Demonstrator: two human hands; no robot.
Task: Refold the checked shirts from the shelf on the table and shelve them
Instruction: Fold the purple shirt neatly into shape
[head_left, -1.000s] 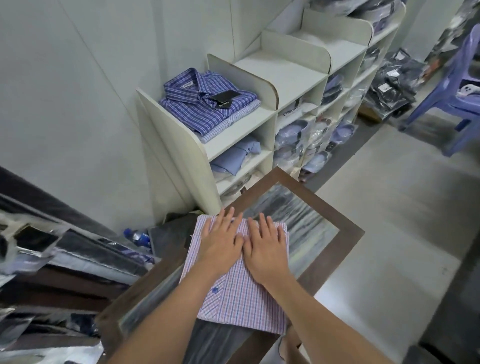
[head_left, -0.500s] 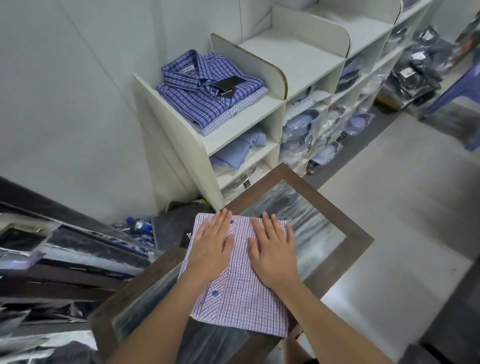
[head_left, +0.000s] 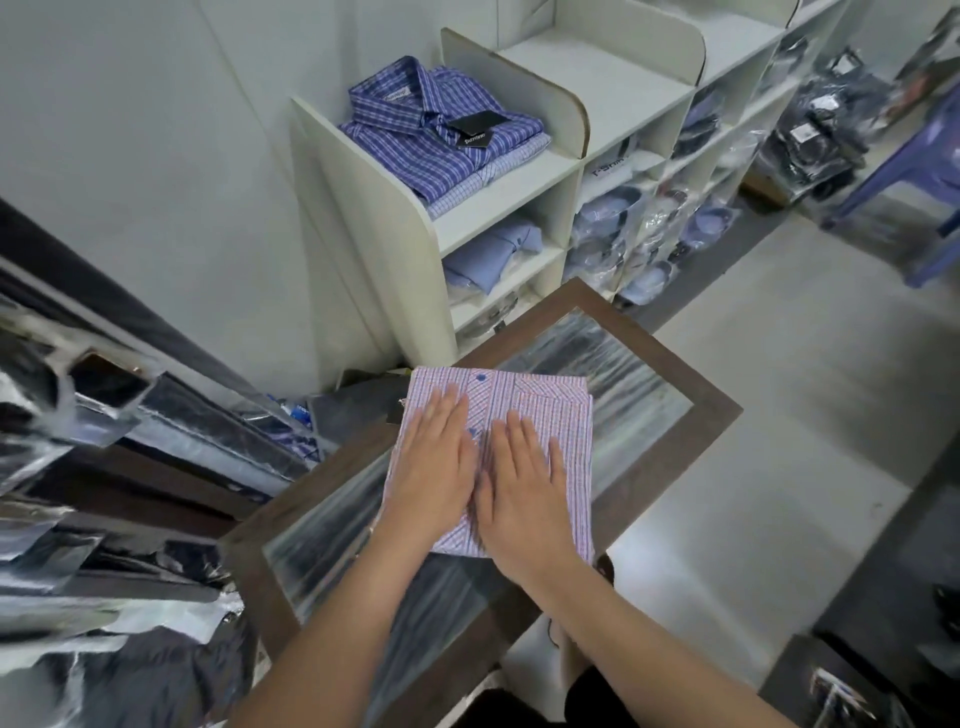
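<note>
Pink-checked shirt lies folded on the surface; my left grip and right grip press it flat-fingered, holding nothing. Lifting carelessly toward the shelf could spill the folds.

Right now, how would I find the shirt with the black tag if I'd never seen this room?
Find the white shelf unit by the wall, behind the table. At its near end, the top compartment holds folded shirts; yours lies on top, the dark blue checked shirt. The paler shirt beneath it shows no tag.
</note>
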